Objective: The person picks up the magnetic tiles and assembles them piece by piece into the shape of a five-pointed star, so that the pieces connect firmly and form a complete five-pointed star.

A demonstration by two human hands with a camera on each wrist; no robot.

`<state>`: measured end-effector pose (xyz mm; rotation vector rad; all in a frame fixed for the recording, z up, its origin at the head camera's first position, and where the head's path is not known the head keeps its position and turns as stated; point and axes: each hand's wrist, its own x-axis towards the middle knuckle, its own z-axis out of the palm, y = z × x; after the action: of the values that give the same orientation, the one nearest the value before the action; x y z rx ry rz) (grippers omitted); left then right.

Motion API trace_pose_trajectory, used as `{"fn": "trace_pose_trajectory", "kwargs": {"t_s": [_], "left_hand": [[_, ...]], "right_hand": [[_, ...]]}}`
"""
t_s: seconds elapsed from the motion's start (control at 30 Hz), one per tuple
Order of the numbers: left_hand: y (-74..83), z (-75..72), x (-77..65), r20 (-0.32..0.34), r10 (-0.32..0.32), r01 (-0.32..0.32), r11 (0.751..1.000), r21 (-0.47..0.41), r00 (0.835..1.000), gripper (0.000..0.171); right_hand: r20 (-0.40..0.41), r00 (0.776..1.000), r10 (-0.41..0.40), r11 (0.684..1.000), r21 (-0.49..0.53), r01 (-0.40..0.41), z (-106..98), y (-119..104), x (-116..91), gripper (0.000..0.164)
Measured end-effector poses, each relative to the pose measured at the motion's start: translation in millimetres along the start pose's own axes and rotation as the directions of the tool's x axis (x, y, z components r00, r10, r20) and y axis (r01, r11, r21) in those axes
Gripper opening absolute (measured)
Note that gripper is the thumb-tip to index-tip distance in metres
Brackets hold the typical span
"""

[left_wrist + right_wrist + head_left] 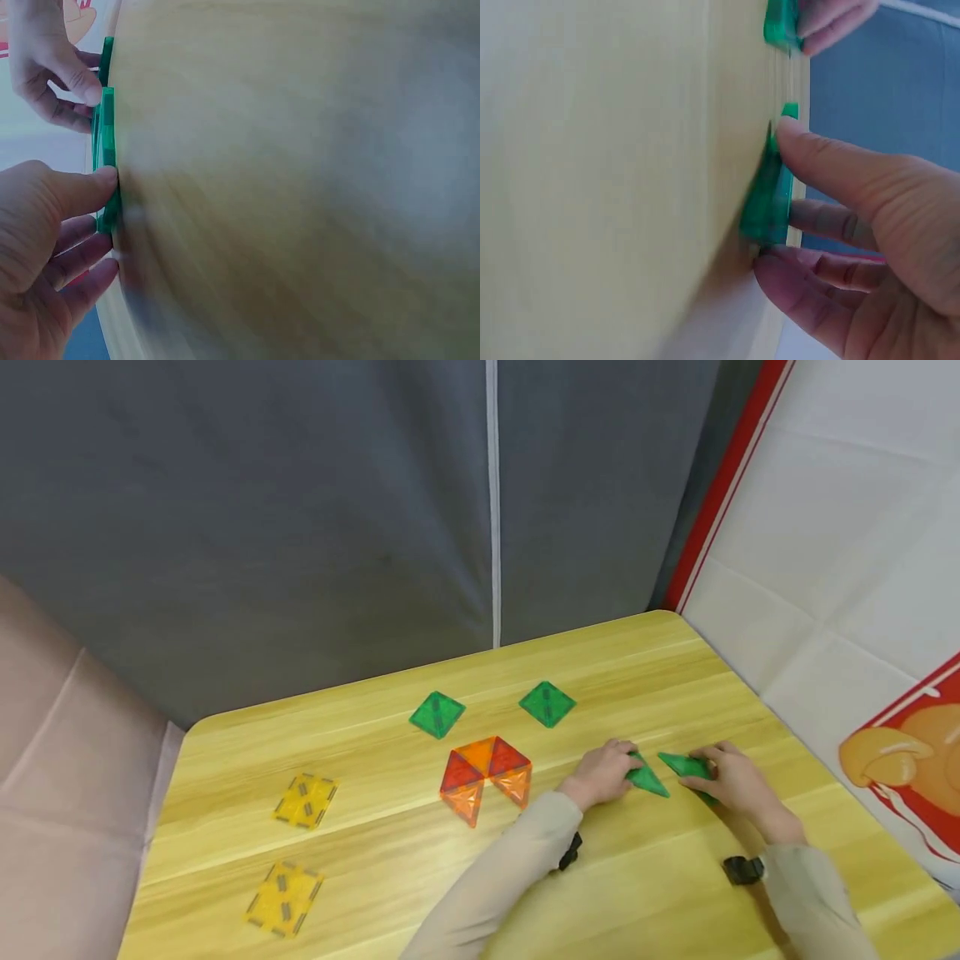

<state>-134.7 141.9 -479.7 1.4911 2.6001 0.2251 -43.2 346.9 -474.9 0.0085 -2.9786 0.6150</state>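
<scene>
My left hand (602, 771) grips a translucent green triangular tile (647, 777) by its left side, close to the tabletop. To its right, my right hand (738, 785) pinches a second green triangular tile (686, 767) between thumb and fingers. A narrow gap separates the two tiles in the head view. Seen edge-on in the left wrist view, the first tile (109, 142) has the left thumb on its near edge. The right wrist view shows the second tile (769, 195) slightly tilted over the wood, its shadow below; my fingers hide part of it.
Left of my hands lies an arch of red and orange tiles (476, 752). Behind it are two green diamonds, one left (437, 714) and one right (547, 703). Two yellow squares (306, 801) (285, 898) lie at the table's left. Grey curtain (337, 527) hangs behind the table (390, 877).
</scene>
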Motion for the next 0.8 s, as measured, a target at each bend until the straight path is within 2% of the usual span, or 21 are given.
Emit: {"fn": "trace_pose_trajectory", "kwargs": {"t_s": [0.17, 0.33, 0.53, 0.8], "left_hand": [[-0.2, -2.0, -0.2, -0.047, 0.006, -0.008, 0.999, -0.039, 0.999, 0.023], [-0.8, -3.5, -1.1, -0.034, 0.001, -0.002, 1.0, -0.031, 0.999, 0.022], [-1.7, -3.4, 0.0, -0.024, 0.005, -0.006, 1.0, -0.019, 1.0, 0.022], [-4.8, -3.1, 1.5, -0.031, 0.031, -0.032, 0.999, -0.025, 0.999, 0.025]], "right_hand": [[-0.018, 1.0, -0.013, 0.999, 0.031, 0.013, 7, -15, 10, 0.045], [-0.034, 0.999, -0.021, 0.996, 0.091, 0.024, 14, -25, 18, 0.038], [-0.017, 1.0, 0.0, 0.99, 0.14, 0.002, 16, -26, 19, 0.031], [0.018, 0.999, 0.041, 0.984, 0.173, -0.044, 15, -26, 22, 0.029]]}}
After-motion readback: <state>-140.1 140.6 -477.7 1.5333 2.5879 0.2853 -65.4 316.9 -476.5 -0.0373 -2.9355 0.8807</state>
